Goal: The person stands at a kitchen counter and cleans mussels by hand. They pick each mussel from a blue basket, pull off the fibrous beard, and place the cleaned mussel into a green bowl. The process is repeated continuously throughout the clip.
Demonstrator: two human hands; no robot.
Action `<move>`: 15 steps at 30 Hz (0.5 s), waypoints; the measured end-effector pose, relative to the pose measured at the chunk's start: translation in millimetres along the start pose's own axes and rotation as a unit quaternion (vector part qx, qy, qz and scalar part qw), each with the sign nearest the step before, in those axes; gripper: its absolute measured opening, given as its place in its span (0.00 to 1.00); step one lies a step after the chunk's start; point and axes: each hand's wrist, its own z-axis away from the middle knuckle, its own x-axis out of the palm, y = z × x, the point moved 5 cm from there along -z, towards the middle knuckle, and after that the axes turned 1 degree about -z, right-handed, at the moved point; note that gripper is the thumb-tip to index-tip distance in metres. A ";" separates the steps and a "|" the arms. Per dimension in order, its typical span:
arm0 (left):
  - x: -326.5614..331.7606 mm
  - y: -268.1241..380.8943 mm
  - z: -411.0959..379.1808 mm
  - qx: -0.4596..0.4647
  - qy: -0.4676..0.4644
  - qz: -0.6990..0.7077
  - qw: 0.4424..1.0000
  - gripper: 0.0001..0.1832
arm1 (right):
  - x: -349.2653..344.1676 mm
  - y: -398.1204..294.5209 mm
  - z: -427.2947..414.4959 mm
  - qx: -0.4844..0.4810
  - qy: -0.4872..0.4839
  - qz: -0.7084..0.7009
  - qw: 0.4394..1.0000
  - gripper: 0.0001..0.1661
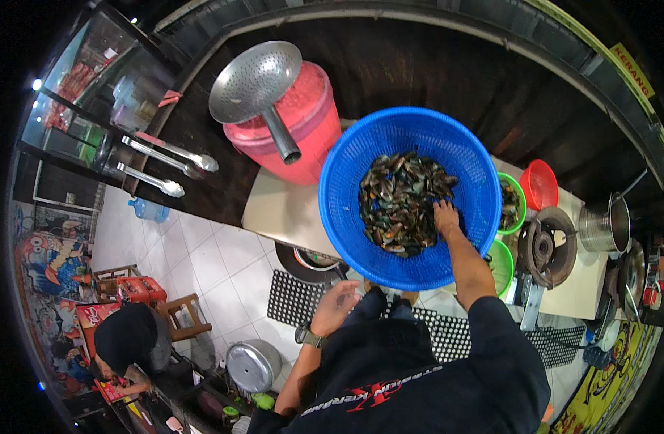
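Observation:
A large blue plastic basket (342,238) stands before me on the counter, with a heap of dark mussels (402,200) in its bottom. My right hand (447,218) reaches over the near rim and touches the right side of the heap. Its fingertips are partly hidden, so whether a mussel is between them does not show. My left hand (337,308), with a watch (312,338) at its wrist, hovers below the basket's near left rim, fingers apart and holding nothing. Beside the basket on the right, a green bowl (511,203) contains more mussels; another green bowl (503,266) sits nearer me.
A perforated metal ladle (256,81) rests on a lidded pink bucket (288,141). Rightward are a red bowl (539,184), a gas burner (546,247) and a steel pot (603,225). Metal tongs (152,179) hang at left. Another person (128,342) bends at lower left.

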 end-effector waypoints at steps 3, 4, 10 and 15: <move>-7.5 1.0 -6.9 -0.005 -0.007 0.014 1.000 0.18 | 2.1 -1.6 4.6 0.027 -0.008 0.027 0.999 0.23; -6.2 1.5 -12.3 0.005 -0.017 0.013 1.000 0.18 | 8.6 2.4 3.3 0.030 -0.016 0.039 0.999 0.23; 12.3 21.8 -37.9 0.035 -0.077 0.038 0.996 0.18 | -54.8 -28.4 64.9 -0.066 0.085 -0.111 0.988 0.24; 33.1 41.6 -52.1 -0.006 -0.062 0.204 0.977 0.22 | -176.7 -96.4 197.7 -0.313 0.188 -0.273 0.890 0.23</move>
